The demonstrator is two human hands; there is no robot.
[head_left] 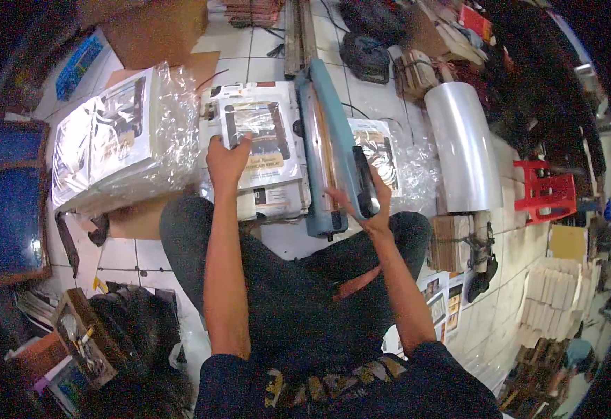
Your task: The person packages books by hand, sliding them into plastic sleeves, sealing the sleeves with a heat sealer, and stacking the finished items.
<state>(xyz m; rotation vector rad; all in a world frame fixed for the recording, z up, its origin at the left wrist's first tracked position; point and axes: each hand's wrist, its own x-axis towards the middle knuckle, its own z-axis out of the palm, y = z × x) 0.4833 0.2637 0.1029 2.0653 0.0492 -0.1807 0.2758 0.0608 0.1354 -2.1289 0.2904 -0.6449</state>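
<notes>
Reaching left of the sealer (335, 119), the left hand (227, 164) rests on the book (263, 167), thumb spread from the fingers; I cannot tell whether it pinches the edge. The right hand (377, 207) curls around the handle (361, 171) on the sealer's right, thumb close to the strip (319, 146). That thumb could get nipped if the bar drops, or burnt if the strip is hot. The book, on a pile (277, 199) just left of the sealer, looks slick and might skid if nudged. Right of the sealer, a second book (377, 143) and crumpled film (418, 178) crowd the hand, with a roll (462, 146), then a stool (550, 187) beyond. Well left of the sealer, a bagged stack (117, 140) hems in that side.
</notes>
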